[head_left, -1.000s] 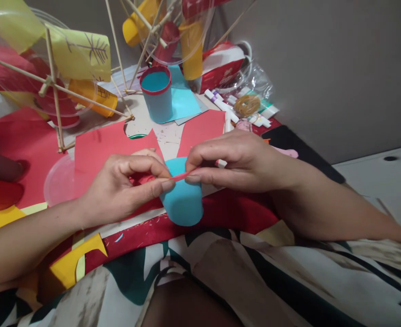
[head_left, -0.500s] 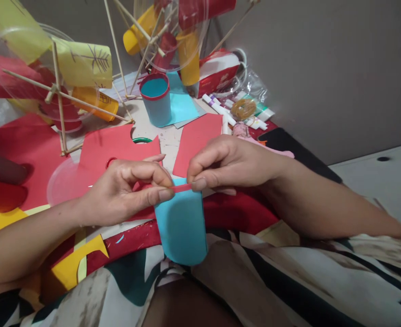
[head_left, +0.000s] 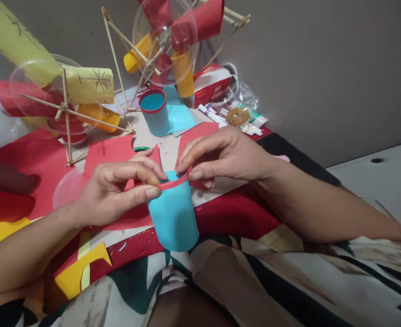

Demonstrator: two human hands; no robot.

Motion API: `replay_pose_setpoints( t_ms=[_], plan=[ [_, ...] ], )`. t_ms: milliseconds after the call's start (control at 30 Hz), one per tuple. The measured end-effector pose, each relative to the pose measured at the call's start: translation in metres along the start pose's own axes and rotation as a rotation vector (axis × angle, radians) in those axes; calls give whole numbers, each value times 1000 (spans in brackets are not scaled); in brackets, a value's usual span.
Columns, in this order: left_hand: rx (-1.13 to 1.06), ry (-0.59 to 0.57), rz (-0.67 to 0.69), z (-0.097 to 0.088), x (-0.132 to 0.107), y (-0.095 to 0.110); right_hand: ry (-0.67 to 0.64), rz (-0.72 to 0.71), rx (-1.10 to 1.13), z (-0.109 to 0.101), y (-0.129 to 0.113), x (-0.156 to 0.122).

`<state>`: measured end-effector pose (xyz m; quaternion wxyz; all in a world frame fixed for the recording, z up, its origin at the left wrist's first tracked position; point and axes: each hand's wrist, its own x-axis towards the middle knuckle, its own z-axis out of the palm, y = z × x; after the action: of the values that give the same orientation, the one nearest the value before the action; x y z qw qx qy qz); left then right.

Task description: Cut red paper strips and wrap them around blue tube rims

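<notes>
A blue paper cup (head_left: 173, 218) hangs between my hands above the table's near edge, its mouth tilted away from me. A thin red paper strip (head_left: 173, 183) curves along the cup's near rim. My left hand (head_left: 118, 190) pinches the left end of the strip against the rim with thumb and forefinger. My right hand (head_left: 220, 156) pinches the right end of the strip at the rim in the same way. Both hands are closed.
Red paper sheets (head_left: 110, 152) lie behind the cup. A second blue cup with a red rim (head_left: 154, 111) stands farther back on blue paper. Two stick-and-paper-tube wheels (head_left: 67, 104) (head_left: 166, 50) stand at the back, glue sticks and a plastic bag (head_left: 236, 116) to the right.
The cup has tipped from pointing down to more upright and risen a little. The red strip, first held straight between my fingers, now bends around the cup's rim.
</notes>
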<state>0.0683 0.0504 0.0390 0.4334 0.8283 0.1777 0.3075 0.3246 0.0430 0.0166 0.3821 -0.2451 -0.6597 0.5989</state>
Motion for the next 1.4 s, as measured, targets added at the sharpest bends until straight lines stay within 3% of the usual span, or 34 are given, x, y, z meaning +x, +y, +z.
replay_pose_setpoints(
  t_ms=[133, 367, 433, 567, 667, 767, 833, 967, 1167, 1267, 1400],
  plan=[
    [68, -43, 67, -1, -1, -1, -106, -25, 32, -1, 4, 0],
    [159, -72, 55, 4, 2, 7, -262, 168, 62, -5, 3, -2],
    [245, -54, 88, 4, 2, 12, -200, 157, -29, -4, -3, -2],
    [573, 21, 103, 9, -3, 20, 96, -3, -288, 12, -14, -7],
    [784, 74, 160, 17, -8, 21, 133, -143, -510, 27, -12, -11],
    [862, 102, 250, 25, -12, 16, 103, -313, -597, 34, -6, -10],
    [839, 94, 242, 27, -13, 13, 58, -314, -582, 34, -3, -8],
    [675, 28, 105, 20, -9, 13, 14, -177, -560, 24, -4, -5],
    [381, 61, -6, 5, -2, 8, -2, -18, -204, 14, -6, -4],
    [284, 75, -65, 8, -2, 5, 27, -27, -160, 14, -3, -3],
    [263, 102, -76, 14, -3, 3, 52, -86, -276, 16, -1, -2]
  ],
)
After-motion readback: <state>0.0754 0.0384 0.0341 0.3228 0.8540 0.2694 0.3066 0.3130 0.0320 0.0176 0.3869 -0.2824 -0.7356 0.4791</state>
